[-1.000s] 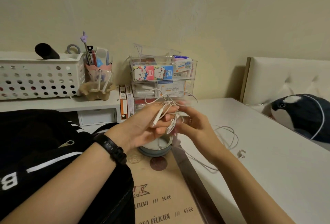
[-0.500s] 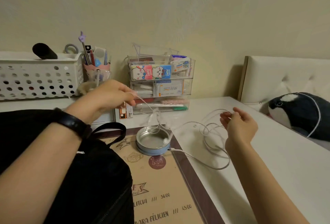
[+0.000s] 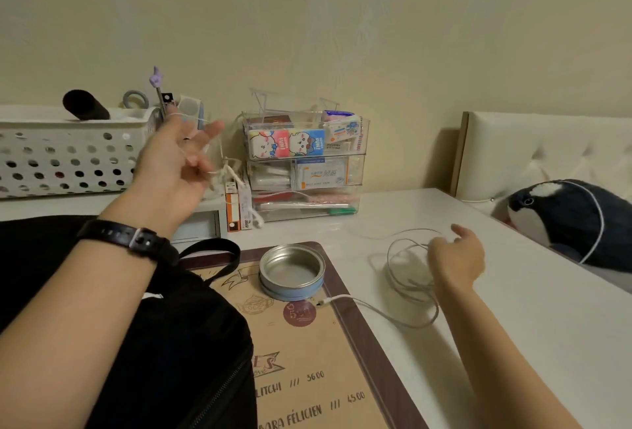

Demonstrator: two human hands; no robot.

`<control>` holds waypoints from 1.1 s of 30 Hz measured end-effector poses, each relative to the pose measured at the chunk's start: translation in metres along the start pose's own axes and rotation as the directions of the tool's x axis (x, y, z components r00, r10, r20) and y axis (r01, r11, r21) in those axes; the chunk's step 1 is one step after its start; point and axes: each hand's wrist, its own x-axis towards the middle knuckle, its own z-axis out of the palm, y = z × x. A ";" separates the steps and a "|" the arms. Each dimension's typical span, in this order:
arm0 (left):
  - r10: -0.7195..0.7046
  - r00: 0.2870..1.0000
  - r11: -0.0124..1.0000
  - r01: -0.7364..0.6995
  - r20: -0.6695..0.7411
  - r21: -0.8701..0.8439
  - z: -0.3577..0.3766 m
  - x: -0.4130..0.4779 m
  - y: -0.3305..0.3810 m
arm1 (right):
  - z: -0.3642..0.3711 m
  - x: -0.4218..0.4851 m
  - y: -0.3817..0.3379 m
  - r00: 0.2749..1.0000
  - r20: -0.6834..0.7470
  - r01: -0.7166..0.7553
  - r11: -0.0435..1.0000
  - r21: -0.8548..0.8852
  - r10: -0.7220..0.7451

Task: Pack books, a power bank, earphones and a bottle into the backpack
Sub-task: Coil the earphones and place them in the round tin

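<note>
White earphones (image 3: 226,171), thin, tangled, dangling

The widest open lane is the bare white desk (image 3: 519,326) at the right front, between the loose cable coil (image 3: 405,286) and the plush whale (image 3: 567,220) at the right edge. The black backpack (image 3: 164,343) fills the left front, its strap arching onto the menu mat (image 3: 318,374), whose near half lies bare. A round tin (image 3: 291,271) stands on the mat's far end (the cable's plug end lies just beside it). At the back, the perforated basket (image 3: 68,158) and clear drawer stack (image 3: 304,168) line the wall. The earphones (image 3: 227,172) hanging from the raised left hand (image 3: 174,168) cross the gap between them.
</note>
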 end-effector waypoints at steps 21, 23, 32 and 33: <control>-0.516 0.721 0.847 0.349 0.462 0.400 0.028 -0.037 -0.060 | 0.018 -0.073 -0.033 0.614 0.637 0.289 0.883 0.369 -0.467; -0.390 0.843 0.902 0.268 0.370 0.340 0.029 -0.034 -0.058 | 0.016 -0.071 -0.033 0.703 0.612 0.178 0.923 0.342 -0.362; -0.048 0.966 0.973 0.103 0.255 -0.205 0.023 -0.026 -0.031 | 0.010 -0.043 -0.029 0.907 0.419 -0.250 0.843 0.476 0.032; -0.017 0.973 0.980 0.062 0.229 -0.190 0.022 -0.024 -0.027 | 0.008 -0.039 -0.029 0.900 0.428 -0.314 0.810 0.495 0.087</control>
